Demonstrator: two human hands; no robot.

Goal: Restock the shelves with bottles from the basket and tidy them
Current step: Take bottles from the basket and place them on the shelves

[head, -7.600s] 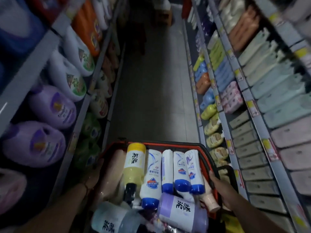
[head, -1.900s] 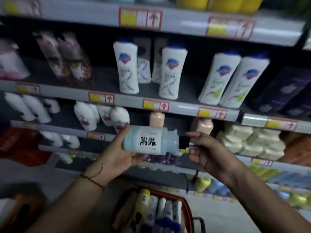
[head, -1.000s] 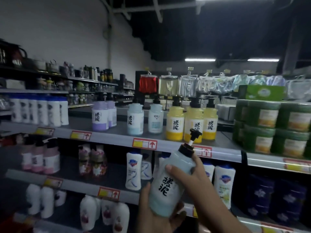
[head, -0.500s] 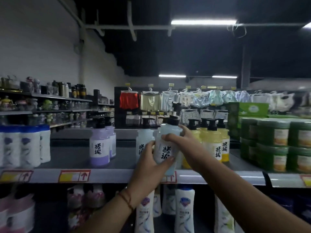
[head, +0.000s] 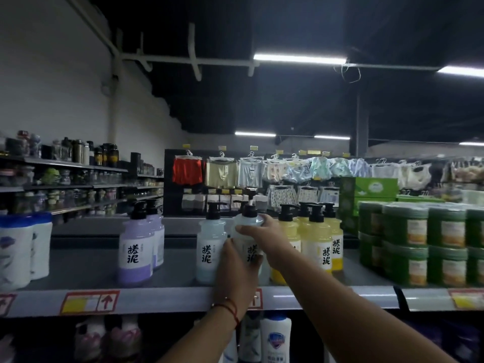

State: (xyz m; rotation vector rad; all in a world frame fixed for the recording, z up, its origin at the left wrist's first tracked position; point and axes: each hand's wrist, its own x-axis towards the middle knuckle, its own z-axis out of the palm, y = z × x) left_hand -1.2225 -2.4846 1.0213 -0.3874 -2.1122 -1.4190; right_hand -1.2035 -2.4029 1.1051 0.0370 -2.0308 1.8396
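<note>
From the head view, we see the pale blue pump bottle [head: 247, 247] standing on the top shelf [head: 167, 299], near its front edge, just beside another pale blue pump bottle [head: 210, 248] on its left and the yellow pump bottles [head: 318, 244] on its right. We think it is put here because the shelf is sorted by colour: purple pump bottles [head: 137, 247] at the left, blue in the middle, yellow after them, so this gap is its proper place. The labels of the neighbours face the aisle, and the held bottle also shows its label forward, which fits the tidy part of the task.

The left hand [head: 235, 276] wraps the lower body of the bottle from the front left, its fingers curled round it, and we judge that it steadies the base and keeps the label straight. The right hand [head: 264, 231] lies over the shoulder of the bottle, just under the black pump, with its fingers [head: 245, 228] bent over the top edge and clamped on it; we judge this guides the bottle upright. Whether the bottle already rests fully on the shelf, we cannot tell, because the left hand covers its bottom.

The basket is not in this view. Green tubs [head: 419, 239] are stacked at the right.
</note>
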